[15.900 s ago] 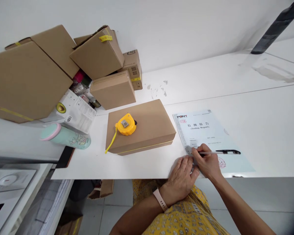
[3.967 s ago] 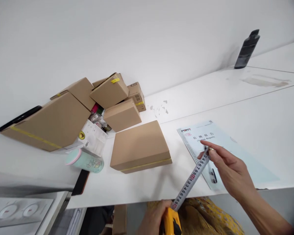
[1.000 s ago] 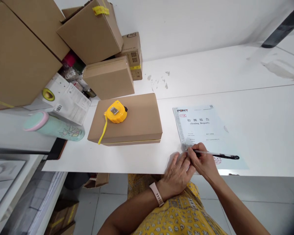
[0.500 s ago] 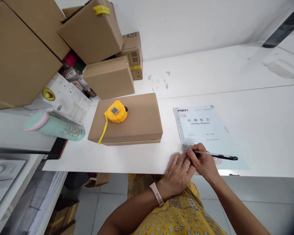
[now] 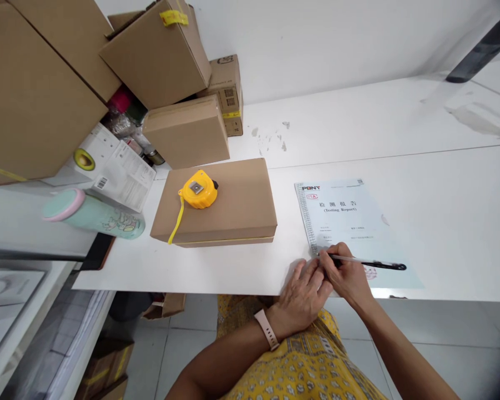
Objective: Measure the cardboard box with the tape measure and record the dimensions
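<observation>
My right hand [image 5: 349, 275] grips a pen [image 5: 370, 264] with its tip at the lower left of a pale blue printed report sheet [image 5: 350, 222] near the table's front edge. My left hand [image 5: 302, 297] lies flat beside it, fingers spread on the table next to the sheet's corner. To the left, a flat brown cardboard box [image 5: 229, 203] lies on the table. A yellow tape measure [image 5: 198, 190] rests on top of that box with its yellow strap hanging over the front left.
Several stacked cardboard boxes [image 5: 158, 55] crowd the back left, with a white printed carton [image 5: 112, 172] and a mint bottle [image 5: 94, 214] lying on its side. A dark flat object [image 5: 98, 251] sits at the left edge of the white table [image 5: 441, 183]. A lower counter stands at far left.
In the last second almost nothing moved; the pen shifted slightly. Four seconds ago both hands held the extended tape measure; it is back on the box and my right hand holds the pen.
</observation>
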Demonstrator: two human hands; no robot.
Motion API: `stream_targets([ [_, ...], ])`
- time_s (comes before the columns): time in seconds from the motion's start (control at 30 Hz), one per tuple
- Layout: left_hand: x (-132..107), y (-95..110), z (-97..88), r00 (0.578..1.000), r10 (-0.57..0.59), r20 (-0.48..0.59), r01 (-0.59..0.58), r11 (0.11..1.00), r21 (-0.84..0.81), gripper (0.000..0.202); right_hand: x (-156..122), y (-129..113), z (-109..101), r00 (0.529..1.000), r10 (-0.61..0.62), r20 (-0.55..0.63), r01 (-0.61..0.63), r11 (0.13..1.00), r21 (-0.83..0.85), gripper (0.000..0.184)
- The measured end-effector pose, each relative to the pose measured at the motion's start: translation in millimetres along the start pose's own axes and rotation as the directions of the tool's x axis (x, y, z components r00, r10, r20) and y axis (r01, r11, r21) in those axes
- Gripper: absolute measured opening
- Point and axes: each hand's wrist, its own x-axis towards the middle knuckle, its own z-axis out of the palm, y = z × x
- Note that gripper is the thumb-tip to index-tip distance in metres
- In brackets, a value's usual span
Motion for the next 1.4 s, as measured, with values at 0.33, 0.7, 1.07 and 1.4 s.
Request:
stream_targets([
  [0.33,0.4,-0.8,-2.7,1.000,0.004,0.008,-0.004,1.000,0.005,0.030,-0.4,1.0,-0.1,1.000,0.012,0.010,-0.012,1.000,-0.004,0.027],
  [0.7,0.8,-0.9,-1.0,1.000,0.003,-0.030,-0.002,1.000,0.018,0.028,-0.9,3.0,0.8,0.998,0.055,-0.013,-0.055,0.998,0.005,0.026],
  [1.07,0.1,0.0,-1.3,1.000,0.003,0.010,-0.003,1.000,0.020,0.029,0.1,-0.4,-0.1,0.999,0.043,-0.014,-0.043,0.999,-0.005,0.034],
  [1.4,0.3,-0.9,-2.4,1.000,-0.001,0.000,0.001,1.000,0.006,0.029,-0.3,-0.4,-0.7,0.998,0.057,-0.025,-0.057,0.998,-0.005,0.029],
])
